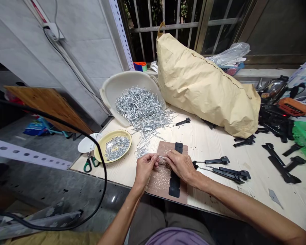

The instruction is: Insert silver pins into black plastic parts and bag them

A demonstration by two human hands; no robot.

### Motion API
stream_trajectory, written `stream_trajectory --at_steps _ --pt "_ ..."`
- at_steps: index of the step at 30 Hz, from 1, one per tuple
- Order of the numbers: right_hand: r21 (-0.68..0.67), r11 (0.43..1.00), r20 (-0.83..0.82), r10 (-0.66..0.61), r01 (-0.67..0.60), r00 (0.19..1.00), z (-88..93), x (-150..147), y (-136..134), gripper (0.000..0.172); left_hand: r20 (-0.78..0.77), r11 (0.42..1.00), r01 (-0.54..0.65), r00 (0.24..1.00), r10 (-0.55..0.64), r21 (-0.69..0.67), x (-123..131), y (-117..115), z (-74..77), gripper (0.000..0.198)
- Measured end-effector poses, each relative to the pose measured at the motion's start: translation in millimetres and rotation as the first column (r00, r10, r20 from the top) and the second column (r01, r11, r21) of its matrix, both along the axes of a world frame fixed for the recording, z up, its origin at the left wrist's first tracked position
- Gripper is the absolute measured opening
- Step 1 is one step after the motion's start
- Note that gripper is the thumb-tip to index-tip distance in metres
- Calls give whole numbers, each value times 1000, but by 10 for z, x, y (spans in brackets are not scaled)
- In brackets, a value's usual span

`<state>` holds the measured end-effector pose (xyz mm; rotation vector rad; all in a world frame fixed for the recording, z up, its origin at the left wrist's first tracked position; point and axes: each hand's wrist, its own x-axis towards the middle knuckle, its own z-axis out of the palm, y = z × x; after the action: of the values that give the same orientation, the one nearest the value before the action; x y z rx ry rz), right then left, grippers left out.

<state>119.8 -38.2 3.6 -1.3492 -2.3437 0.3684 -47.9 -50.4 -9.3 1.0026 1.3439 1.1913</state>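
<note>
My left hand is closed in a pinch at one end of a thin metal rod. The rod's other end runs into the closed fingers of my right hand, which hide whatever else is there. Both hands are over a brown board sprinkled with small pale bits and bearing a strip of black pads. To the right lie black-handled pieces with thin metal shafts. A yellow dish of small silvery parts is on the left.
Behind the hands, a tipped white basin spills a heap of metal rods. A large tan paper sack lies at the back. Green-handled scissors rest near the left edge. More black parts and a green basket are at right.
</note>
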Motion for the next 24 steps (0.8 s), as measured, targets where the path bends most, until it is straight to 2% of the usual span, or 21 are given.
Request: stream_trajectory --at_steps 3,5,10,13,15,18,20,21,22,24 --pt "-30 999 -118 21 -25 993 -33 12 7 19 -4 999 29 1000 -29 -15 -2 12 0 28" --pt "-31 999 -134 32 -37 990 -51 43 10 19 -4 998 56 998 -56 -32 8 27 -10 29" --pt "-11 1000 -62 21 -22 998 -69 311 103 24 -51 994 103 993 -106 -46 100 32 -70 41" --pt "49 996 22 -71 70 997 -109 545 309 27 -155 997 66 985 -71 -40 166 1 -86 55" --pt "106 988 78 -121 113 990 -167 671 464 28 -252 999 35 967 -34 0 197 -22 -86 56" --pt "173 981 130 -112 89 985 -289 777 527 29 -355 998 6 935 17 62 226 -46 -96 53" --pt "178 984 125 -1 -21 992 -370 794 390 28 -389 998 -18 920 42 64 242 -55 -113 53" --pt "174 977 119 100 -120 988 -400 792 288 27 -397 998 -31 916 53 62 251 -58 -122 53" --pt "169 953 122 232 -250 965 -419 788 185 28 -401 997 -40 914 63 65 261 -61 -129 52" --pt "162 865 151 455 -476 878 -414 780 52 28 -409 996 -45 910 72 77 284 -66 -134 52"
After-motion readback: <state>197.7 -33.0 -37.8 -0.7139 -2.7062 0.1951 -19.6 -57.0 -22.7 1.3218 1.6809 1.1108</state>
